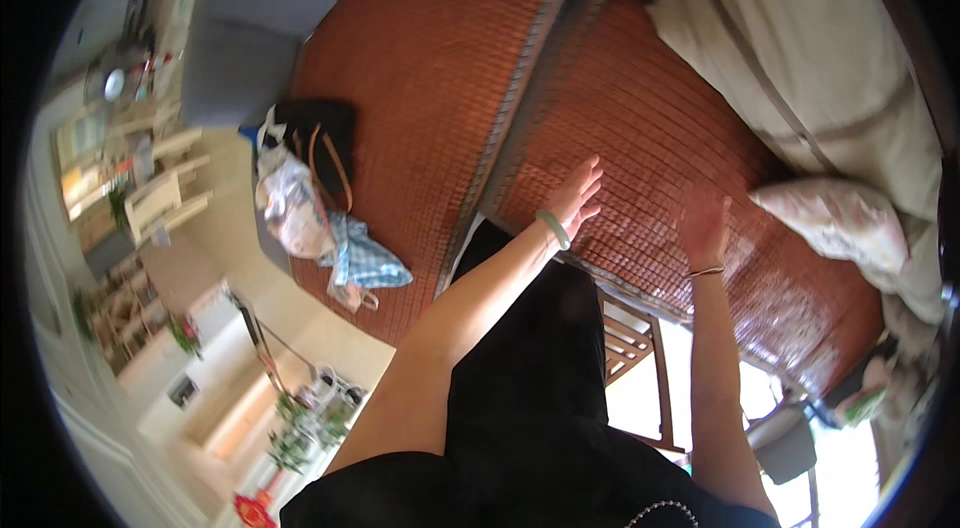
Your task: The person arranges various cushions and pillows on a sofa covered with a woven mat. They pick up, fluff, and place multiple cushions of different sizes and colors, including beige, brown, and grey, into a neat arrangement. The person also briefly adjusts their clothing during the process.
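Observation:
A reddish-brown woven mat (430,58) covers the two sofa seats in front of me. My left hand (575,196), with a pale green bangle (553,228) on its wrist, is held out over the mat with fingers apart and nothing in it. To its right, my right hand (705,226) is stretched out over the same mat, blurred at the fingers; no object shows in it. A thin bracelet (706,271) circles that wrist. Whether either hand touches the mat, I cannot tell.
At the left of the mat lie a black bag (325,143) with a brown strap, a crumpled printed cloth (293,203) and a blue checked cloth (368,256). A pale cushion (835,220) rests at the right by the beige backrest (800,38). A wooden slatted piece (630,348) stands below.

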A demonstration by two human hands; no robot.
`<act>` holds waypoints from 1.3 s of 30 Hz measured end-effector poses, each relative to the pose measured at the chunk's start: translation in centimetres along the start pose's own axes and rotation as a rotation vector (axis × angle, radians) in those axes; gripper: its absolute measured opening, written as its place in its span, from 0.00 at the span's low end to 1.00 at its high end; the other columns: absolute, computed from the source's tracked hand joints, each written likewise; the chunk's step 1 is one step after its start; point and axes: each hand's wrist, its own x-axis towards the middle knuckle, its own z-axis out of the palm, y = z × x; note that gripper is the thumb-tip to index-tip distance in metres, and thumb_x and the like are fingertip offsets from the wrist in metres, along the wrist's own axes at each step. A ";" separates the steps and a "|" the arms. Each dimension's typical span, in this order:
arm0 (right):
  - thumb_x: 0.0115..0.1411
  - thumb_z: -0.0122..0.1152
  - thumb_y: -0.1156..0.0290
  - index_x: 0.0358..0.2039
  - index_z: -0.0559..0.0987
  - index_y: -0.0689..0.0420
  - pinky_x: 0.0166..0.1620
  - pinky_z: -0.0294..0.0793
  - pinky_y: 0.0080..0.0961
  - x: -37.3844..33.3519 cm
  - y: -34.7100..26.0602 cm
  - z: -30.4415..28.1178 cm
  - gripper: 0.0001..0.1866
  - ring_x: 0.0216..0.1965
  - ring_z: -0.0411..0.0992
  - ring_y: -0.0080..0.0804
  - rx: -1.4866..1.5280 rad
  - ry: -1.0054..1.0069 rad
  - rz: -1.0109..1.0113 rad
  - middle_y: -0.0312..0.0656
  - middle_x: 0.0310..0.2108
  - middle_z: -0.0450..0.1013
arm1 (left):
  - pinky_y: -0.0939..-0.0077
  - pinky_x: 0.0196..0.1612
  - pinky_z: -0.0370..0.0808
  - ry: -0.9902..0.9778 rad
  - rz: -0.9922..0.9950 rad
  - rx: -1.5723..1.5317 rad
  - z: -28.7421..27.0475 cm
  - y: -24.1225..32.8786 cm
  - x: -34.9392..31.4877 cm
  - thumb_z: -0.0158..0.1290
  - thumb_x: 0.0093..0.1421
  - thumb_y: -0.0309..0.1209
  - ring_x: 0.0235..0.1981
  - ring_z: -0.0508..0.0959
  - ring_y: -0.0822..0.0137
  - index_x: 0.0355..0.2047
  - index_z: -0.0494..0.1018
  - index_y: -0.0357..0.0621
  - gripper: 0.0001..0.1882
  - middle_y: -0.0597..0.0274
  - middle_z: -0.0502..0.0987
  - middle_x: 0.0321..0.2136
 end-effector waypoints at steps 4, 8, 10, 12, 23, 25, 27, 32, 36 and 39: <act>0.65 0.39 0.40 0.67 0.50 0.58 0.63 0.56 0.47 -1.9 11.1 13.6 0.41 0.66 0.51 0.41 -0.215 -0.221 0.322 0.46 0.67 0.48 | 0.53 0.66 0.51 0.113 0.128 -0.196 -7.8 3.5 -4.5 0.39 0.67 0.53 0.68 0.49 0.59 0.67 0.49 0.53 0.34 0.56 0.49 0.67; 0.66 0.36 0.42 0.65 0.54 0.63 0.63 0.59 0.41 -2.9 19.6 24.7 0.39 0.65 0.54 0.42 -0.515 -0.478 0.473 0.49 0.65 0.53 | 0.58 0.64 0.58 0.136 0.262 -0.462 -15.9 5.1 -8.6 0.41 0.66 0.52 0.65 0.55 0.59 0.66 0.51 0.47 0.34 0.56 0.54 0.65; 0.67 0.37 0.42 0.64 0.55 0.64 0.62 0.61 0.38 -3.3 23.7 29.0 0.39 0.64 0.55 0.41 -0.709 -0.543 0.517 0.50 0.64 0.54 | 0.60 0.63 0.61 0.191 0.286 -0.553 -20.6 5.5 -10.9 0.43 0.66 0.50 0.64 0.58 0.59 0.65 0.52 0.44 0.34 0.55 0.58 0.63; 0.66 0.39 0.44 0.63 0.56 0.64 0.62 0.61 0.39 -3.1 27.3 32.2 0.38 0.64 0.56 0.41 -0.798 -0.553 0.585 0.50 0.63 0.56 | 0.60 0.63 0.62 0.267 0.310 -0.624 -25.2 6.4 -12.3 0.44 0.66 0.48 0.63 0.59 0.59 0.65 0.53 0.44 0.33 0.55 0.59 0.62; 0.64 0.51 0.48 0.62 0.59 0.64 0.57 0.67 0.40 -3.0 52.2 45.0 0.37 0.59 0.63 0.42 -0.994 -0.686 0.748 0.52 0.61 0.59 | 0.60 0.61 0.63 0.857 0.593 -1.063 -48.5 8.8 -20.2 0.46 0.64 0.52 0.63 0.59 0.57 0.66 0.49 0.47 0.37 0.51 0.54 0.64; 0.60 0.54 0.44 0.63 0.58 0.62 0.55 0.69 0.39 -4.2 57.4 47.3 0.40 0.58 0.64 0.41 -1.102 -0.671 0.756 0.51 0.60 0.59 | 0.60 0.60 0.64 0.819 0.692 -1.071 -52.3 7.9 -21.1 0.46 0.62 0.56 0.62 0.61 0.59 0.64 0.51 0.45 0.39 0.52 0.58 0.62; 0.57 0.57 0.41 0.63 0.58 0.60 0.52 0.71 0.37 -5.4 61.8 50.3 0.44 0.56 0.65 0.40 -1.236 -0.602 0.756 0.50 0.59 0.60 | 0.60 0.60 0.65 0.834 0.696 -1.143 -54.2 9.6 -22.4 0.46 0.61 0.58 0.61 0.62 0.59 0.63 0.53 0.45 0.39 0.52 0.60 0.61; 0.55 0.63 0.49 0.47 0.71 0.60 0.39 0.73 0.31 -5.8 69.8 53.3 0.29 0.45 0.71 0.33 -1.546 -0.677 0.615 0.42 0.46 0.69 | 0.61 0.53 0.69 0.847 0.719 -1.176 -55.7 9.4 -23.7 0.50 0.61 0.54 0.54 0.68 0.57 0.58 0.60 0.40 0.35 0.52 0.66 0.54; 0.55 0.61 0.73 0.33 0.76 0.64 0.35 0.72 0.25 -8.9 70.0 51.1 0.08 0.34 0.72 0.37 -1.439 -1.528 -0.275 0.45 0.32 0.69 | 0.72 0.41 0.72 1.249 0.792 -1.137 -56.2 6.9 -26.3 0.54 0.61 0.46 0.40 0.73 0.69 0.41 0.67 0.43 0.20 0.64 0.71 0.38; 0.55 0.59 0.72 0.30 0.76 0.64 0.45 0.69 0.34 -14.0 65.4 50.7 0.07 0.43 0.67 0.44 -1.461 -1.796 -0.191 0.47 0.40 0.68 | 0.73 0.44 0.69 1.509 0.888 -0.767 -57.1 9.3 -31.4 0.51 0.63 0.45 0.41 0.71 0.72 0.44 0.68 0.41 0.20 0.64 0.71 0.40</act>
